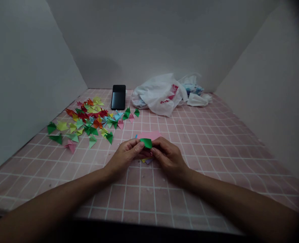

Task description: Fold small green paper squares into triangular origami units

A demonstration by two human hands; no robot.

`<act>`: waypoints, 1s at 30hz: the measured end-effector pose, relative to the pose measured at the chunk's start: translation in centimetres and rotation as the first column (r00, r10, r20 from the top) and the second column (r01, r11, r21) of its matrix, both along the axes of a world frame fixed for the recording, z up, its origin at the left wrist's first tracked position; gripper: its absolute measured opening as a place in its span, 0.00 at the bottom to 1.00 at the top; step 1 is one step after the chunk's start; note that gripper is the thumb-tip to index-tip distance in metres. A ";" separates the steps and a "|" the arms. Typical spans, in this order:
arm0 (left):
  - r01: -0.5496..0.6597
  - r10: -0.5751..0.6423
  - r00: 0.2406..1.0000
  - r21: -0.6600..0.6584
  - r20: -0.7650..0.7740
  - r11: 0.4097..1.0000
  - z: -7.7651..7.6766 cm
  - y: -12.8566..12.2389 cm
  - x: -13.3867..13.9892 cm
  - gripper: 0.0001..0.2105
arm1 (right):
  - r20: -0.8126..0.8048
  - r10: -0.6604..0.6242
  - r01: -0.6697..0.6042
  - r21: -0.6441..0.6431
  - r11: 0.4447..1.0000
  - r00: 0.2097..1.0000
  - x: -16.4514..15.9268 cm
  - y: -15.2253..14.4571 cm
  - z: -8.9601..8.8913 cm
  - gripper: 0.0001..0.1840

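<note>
A small green piece of paper (146, 143) is held up between both hands near the middle of the table. My left hand (129, 152) pinches its left edge between thumb and fingers. On the other side, my right hand (168, 157) grips the right corner with thumb and forefinger. Behind and below the hands lie a pink sheet of paper (149, 135) and some yellow and lilac paper (147, 160), partly hidden by the fingers. Many folded paper pieces (88, 130) in green, red, yellow, blue and pink are spread at the left.
The table has a pink cloth with white grid lines (215, 145). A black phone (118, 98) leans upright at the back. Right of it lie a crumpled white plastic bag (159, 92) and a smaller white-and-blue bundle (193, 88). Pale walls enclose the left, back and right.
</note>
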State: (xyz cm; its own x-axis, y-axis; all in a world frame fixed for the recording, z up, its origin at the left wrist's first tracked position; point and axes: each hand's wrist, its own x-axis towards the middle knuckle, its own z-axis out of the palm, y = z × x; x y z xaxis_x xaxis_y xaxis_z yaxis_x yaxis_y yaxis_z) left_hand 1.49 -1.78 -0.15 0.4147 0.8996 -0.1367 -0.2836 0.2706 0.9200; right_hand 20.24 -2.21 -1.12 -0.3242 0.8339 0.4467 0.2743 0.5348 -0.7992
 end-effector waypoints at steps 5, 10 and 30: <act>0.007 -0.007 1.000 -0.004 -0.011 1.000 0.0 -0.1 0.0 0.16 | -0.005 -0.003 0.003 -0.018 1.000 1.000 0.0 -0.1 0.1 0.04; 0.023 -0.023 1.000 0.005 -0.011 1.000 -0.1 0.0 0.0 0.16 | 0.005 -0.011 0.011 -0.011 1.000 1.000 0.0 0.0 0.1 0.05; 0.081 0.027 0.930 0.275 -0.367 0.958 1.1 -0.1 -0.5 0.10 | -0.089 0.029 -0.042 -0.154 0.987 0.996 0.0 -0.2 0.0 0.06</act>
